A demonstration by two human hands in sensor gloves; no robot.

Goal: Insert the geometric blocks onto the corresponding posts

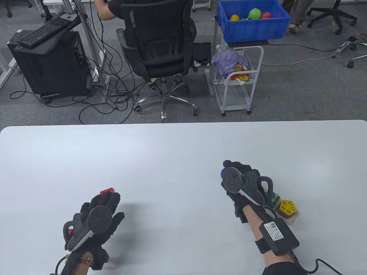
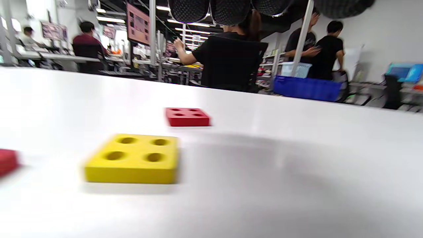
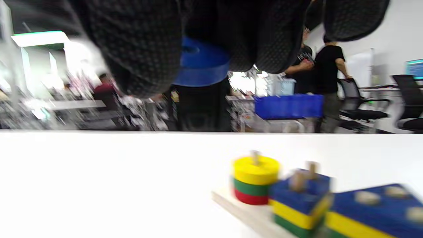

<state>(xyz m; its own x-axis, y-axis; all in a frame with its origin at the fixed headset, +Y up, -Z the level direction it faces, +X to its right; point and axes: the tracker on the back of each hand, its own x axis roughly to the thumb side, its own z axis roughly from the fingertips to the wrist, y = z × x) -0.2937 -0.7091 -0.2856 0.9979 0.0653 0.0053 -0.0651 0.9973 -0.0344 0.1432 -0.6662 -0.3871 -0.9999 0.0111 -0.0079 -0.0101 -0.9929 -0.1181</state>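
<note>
My right hand [image 1: 229, 172] pinches a blue round block [image 3: 201, 64], seen in the table view [image 1: 223, 173] at my fingertips, above the table and left of the wooden peg board [image 1: 291, 220]. In the right wrist view the board [image 3: 231, 203] carries a yellow-green-red round stack [image 3: 255, 178], a blue-topped two-peg stack [image 3: 300, 198] and a blue-topped stack at the right edge [image 3: 376, 208]. My left hand [image 1: 111, 206] is spread, palm down and empty, over loose blocks. A yellow four-hole square block [image 2: 132, 158] and a red four-hole square block [image 2: 187, 116] lie on the table below it.
A yellow pentagon block [image 1: 287, 206] tops the near stack on the board. Another red piece [image 2: 6, 162] shows at the left edge of the left wrist view. The white table [image 1: 172, 160] ends at its far edge, with an office chair [image 1: 157, 45] beyond.
</note>
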